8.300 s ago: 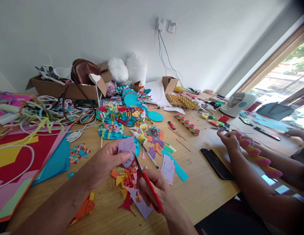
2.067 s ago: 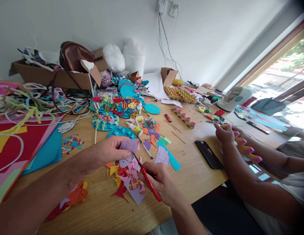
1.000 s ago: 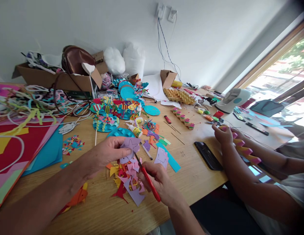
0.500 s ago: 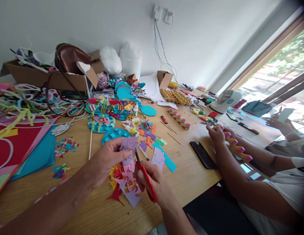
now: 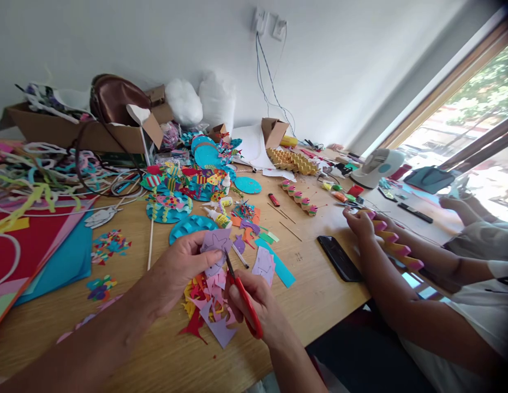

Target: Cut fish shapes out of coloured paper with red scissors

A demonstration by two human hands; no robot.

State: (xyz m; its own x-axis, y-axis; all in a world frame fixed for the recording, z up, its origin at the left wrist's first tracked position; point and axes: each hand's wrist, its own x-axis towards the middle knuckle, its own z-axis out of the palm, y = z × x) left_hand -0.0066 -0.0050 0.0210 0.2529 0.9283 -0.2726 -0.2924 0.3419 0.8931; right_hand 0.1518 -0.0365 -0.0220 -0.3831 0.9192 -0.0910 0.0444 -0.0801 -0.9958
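Observation:
My left hand [image 5: 178,270] pinches a purple paper cutout [image 5: 215,246] with a star drawn on it, held just above the wooden table [image 5: 319,295]. My right hand [image 5: 254,297] grips red-handled scissors [image 5: 242,289], their blades touching the cutout's right edge. Beneath both hands lies a heap of coloured paper scraps [image 5: 208,308] in purple, red, yellow and pink. Another purple piece [image 5: 264,263] lies on a blue strip [image 5: 278,265] just to the right.
A co-worker's hands [image 5: 366,224] at the right hold a yellow and pink paper chain [image 5: 395,248]. A black phone [image 5: 339,257] lies between us. Teal paper discs [image 5: 192,226], glue bottles [image 5: 217,217], sticks, card sheets [image 5: 36,240] and a cardboard box [image 5: 82,131] crowd the table.
Over the last seconds the purple cutout has turned a little in my left hand while the scissors kept at its edge. My view drifted slightly; the co-worker's hands stayed on the paper chain.

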